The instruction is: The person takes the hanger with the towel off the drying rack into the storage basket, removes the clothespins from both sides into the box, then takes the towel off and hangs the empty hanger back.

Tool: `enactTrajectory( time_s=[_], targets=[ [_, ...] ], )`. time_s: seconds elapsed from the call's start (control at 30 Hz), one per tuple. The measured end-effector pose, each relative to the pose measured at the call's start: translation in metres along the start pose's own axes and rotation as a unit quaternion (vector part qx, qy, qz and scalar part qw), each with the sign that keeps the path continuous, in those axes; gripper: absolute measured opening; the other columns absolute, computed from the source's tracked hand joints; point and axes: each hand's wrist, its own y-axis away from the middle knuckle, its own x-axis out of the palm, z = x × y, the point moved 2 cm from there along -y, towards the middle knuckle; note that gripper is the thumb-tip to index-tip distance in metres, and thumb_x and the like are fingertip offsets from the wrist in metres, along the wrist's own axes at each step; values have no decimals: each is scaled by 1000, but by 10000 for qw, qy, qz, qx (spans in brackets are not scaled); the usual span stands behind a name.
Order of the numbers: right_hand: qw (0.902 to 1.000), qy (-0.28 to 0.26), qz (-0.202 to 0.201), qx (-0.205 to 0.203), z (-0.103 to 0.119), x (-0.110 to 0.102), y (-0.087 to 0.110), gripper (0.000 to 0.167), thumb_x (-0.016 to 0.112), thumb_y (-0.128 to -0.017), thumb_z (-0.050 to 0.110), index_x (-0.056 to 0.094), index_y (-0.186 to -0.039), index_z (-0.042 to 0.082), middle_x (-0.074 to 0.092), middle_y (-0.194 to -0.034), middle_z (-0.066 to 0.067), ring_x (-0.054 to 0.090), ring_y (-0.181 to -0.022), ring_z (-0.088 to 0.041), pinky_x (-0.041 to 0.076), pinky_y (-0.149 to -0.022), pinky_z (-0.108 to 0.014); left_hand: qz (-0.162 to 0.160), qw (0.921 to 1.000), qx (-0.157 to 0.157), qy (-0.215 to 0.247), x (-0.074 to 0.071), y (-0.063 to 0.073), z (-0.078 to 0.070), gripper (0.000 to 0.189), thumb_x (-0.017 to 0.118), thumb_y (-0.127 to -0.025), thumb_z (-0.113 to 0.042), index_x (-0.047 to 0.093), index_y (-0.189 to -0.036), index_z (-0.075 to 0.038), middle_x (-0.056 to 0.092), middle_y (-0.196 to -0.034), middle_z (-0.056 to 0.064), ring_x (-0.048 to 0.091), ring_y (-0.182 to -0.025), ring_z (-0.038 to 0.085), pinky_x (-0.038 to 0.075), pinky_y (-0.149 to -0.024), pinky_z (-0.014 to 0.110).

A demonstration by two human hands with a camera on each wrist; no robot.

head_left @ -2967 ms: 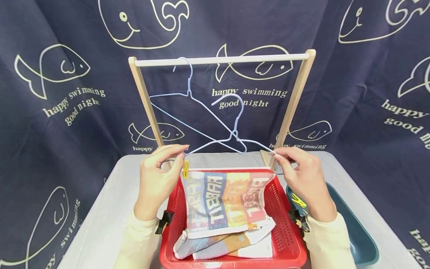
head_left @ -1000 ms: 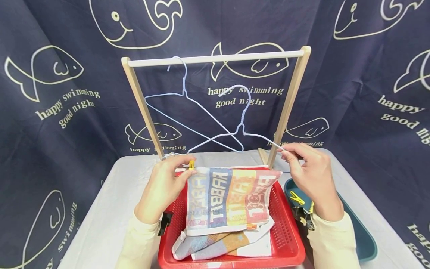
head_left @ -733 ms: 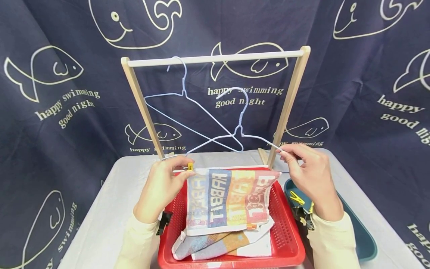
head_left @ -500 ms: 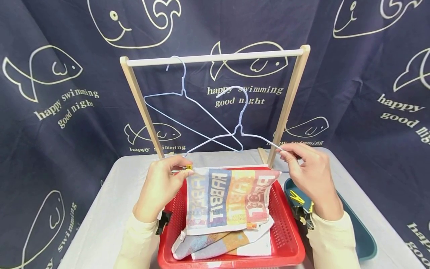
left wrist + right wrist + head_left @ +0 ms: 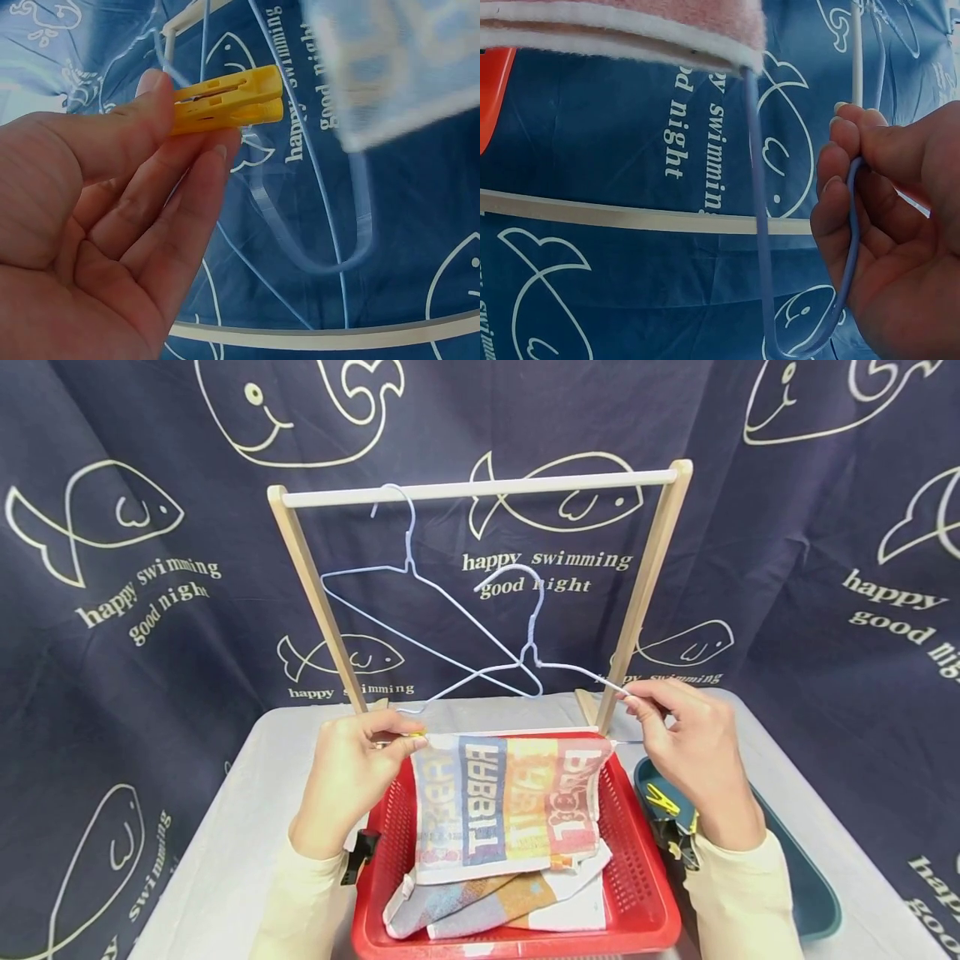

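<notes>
My left hand (image 5: 348, 772) pinches a yellow clothespin (image 5: 232, 97) between thumb and fingers. In the left wrist view the clothespin points toward the hanger wire and the towel's corner, apart from the towel. A light-blue wire hanger (image 5: 532, 631) is held up over the red basket, its hook upward. My right hand (image 5: 697, 756) grips its right end; the wire bends down past the palm in the right wrist view. Draped over the hanger's bottom bar is a small towel (image 5: 517, 802) with coloured stripes and mirrored RABBIT lettering. My left fingers mostly hide the clothespin in the head view.
Behind stands a rack with a white rail (image 5: 480, 490) and wooden posts, bearing another blue hanger (image 5: 408, 547). Below the towel, a red basket (image 5: 637, 877) contains more folded cloths (image 5: 480, 910). At right, a teal tray (image 5: 806, 877) holds yellow clothespins (image 5: 663, 800).
Over the last seconds the clothespin has turned from upright to nearly hidden in my left fingers. Since half a second ago the hanger's hook has dipped slightly down-left, and my left hand has shifted slightly left.
</notes>
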Motion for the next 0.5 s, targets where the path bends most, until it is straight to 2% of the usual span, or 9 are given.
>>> enactTrajectory(
  time_s=[0.13, 0.5],
  targets=[
    [10000, -60, 8, -31, -1, 2, 0, 18, 82, -81, -2, 80, -96, 9, 72, -78, -2, 53, -66, -10, 38, -63, -17, -46, 9999, -68, 105, -4, 1, -2, 17, 84, -82, -3, 84, -91, -18, 75, -82, -9, 69, -69, 4, 58, -63, 26],
    [9999, 3, 123, -4, 1, 0, 0, 20, 82, -82, -3, 80, -98, 9, 73, -80, -2, 57, -67, -12, 40, -65, -15, -151, 9992, -215, 290, -7, 1, -3, 18, 85, -83, -6, 83, -94, -20, 77, -85, -9, 73, -75, 4, 60, -68, 26]
  ],
)
